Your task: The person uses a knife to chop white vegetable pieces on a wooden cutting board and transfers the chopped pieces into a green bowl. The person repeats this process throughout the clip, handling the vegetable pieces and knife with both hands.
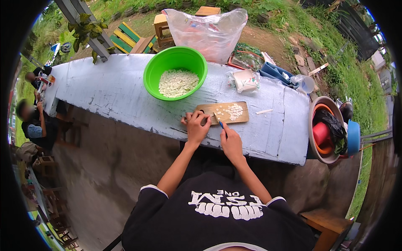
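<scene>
My left hand (197, 129) rests over the left end of a small wooden cutting board (226, 120), its fingertips pressing on a small pale piece (212, 114) that they partly cover. In my right hand (231, 141) is a knife (221, 124) with a blue handle, its blade set down on the board beside those fingertips. Small pale diced pieces (235, 112) lie heaped on the board's right half, with a few loose ones nearer the blade. Beyond the board stands a bright green plastic basin (150, 78), holding many similar cut pieces (179, 83). A pale strip (264, 111) lies on the table right of the board.
A silvery covered table (119, 91) runs off to the left, where people (40, 125) sit. At its back are a large clear plastic bag (205, 37), a small plastic packet (246, 80), blue cloth (276, 74) and a clear plastic cup (306, 84). A large tub (314, 138) of containers adjoins the right end.
</scene>
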Demonstrator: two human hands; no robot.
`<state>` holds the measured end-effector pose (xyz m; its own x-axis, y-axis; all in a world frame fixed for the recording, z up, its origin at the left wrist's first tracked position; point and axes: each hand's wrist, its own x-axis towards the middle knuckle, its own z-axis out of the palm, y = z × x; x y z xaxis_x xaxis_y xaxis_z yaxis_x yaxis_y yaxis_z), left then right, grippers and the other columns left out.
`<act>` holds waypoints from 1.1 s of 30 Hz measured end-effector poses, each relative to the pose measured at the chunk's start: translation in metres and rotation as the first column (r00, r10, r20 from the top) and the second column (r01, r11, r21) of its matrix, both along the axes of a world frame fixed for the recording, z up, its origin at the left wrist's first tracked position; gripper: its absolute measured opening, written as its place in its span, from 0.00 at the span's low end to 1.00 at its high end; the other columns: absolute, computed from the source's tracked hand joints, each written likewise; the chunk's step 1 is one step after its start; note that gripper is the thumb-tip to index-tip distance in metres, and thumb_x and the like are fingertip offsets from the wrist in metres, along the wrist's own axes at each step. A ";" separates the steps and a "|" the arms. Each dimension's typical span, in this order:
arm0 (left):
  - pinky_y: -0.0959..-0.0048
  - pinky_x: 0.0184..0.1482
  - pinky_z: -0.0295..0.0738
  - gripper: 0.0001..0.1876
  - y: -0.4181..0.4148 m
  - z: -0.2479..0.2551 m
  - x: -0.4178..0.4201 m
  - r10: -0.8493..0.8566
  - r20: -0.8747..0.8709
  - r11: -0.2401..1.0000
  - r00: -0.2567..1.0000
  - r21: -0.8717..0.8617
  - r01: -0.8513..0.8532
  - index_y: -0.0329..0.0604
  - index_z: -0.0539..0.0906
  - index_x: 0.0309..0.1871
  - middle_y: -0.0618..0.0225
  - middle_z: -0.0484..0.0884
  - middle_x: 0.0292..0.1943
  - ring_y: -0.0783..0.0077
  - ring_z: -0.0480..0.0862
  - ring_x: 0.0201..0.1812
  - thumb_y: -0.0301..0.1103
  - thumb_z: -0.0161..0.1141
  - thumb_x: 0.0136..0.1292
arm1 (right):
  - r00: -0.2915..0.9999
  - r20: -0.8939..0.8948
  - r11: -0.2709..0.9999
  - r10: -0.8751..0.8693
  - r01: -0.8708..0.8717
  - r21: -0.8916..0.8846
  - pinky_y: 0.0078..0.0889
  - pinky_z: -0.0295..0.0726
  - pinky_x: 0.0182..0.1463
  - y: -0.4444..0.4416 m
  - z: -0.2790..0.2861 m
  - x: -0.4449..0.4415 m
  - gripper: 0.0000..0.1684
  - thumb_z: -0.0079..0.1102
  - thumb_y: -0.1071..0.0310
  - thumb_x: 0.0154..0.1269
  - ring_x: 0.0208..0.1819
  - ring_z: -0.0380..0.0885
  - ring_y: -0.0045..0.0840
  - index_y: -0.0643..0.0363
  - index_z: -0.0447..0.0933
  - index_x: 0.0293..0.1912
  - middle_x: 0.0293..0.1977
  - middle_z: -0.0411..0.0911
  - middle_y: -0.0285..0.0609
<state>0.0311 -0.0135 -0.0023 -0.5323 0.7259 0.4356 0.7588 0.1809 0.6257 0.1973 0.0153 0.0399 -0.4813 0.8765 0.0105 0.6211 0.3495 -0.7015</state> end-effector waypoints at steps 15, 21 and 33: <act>0.53 0.62 0.53 0.14 0.010 0.003 0.006 -0.047 -0.112 0.999 0.993 -0.003 0.047 0.63 0.91 0.48 0.81 0.81 0.44 0.69 0.72 0.53 0.41 0.72 0.56 | 0.987 -0.151 0.997 -0.057 0.050 -0.051 0.53 0.78 0.49 0.003 0.009 -0.003 0.22 0.50 0.65 0.78 0.43 0.81 0.56 0.61 0.76 0.65 0.39 0.82 0.63; 0.54 0.60 0.53 0.06 0.003 0.000 0.006 0.025 -0.091 1.000 0.996 0.019 -0.023 0.60 0.91 0.38 0.79 0.81 0.43 0.70 0.73 0.52 0.40 0.71 0.57 | 0.995 -0.097 1.000 0.009 -0.010 -0.017 0.54 0.78 0.50 0.001 0.008 -0.002 0.22 0.51 0.64 0.77 0.44 0.81 0.55 0.59 0.77 0.65 0.39 0.82 0.61; 0.50 0.60 0.53 0.04 0.005 0.011 0.007 0.009 -0.110 0.999 0.994 -0.051 -0.014 0.57 0.88 0.31 0.79 0.80 0.42 0.67 0.72 0.52 0.41 0.71 0.56 | 1.000 0.025 0.999 0.018 -0.017 -0.030 0.56 0.80 0.47 0.002 0.010 -0.006 0.22 0.52 0.63 0.75 0.41 0.82 0.56 0.57 0.78 0.64 0.38 0.83 0.61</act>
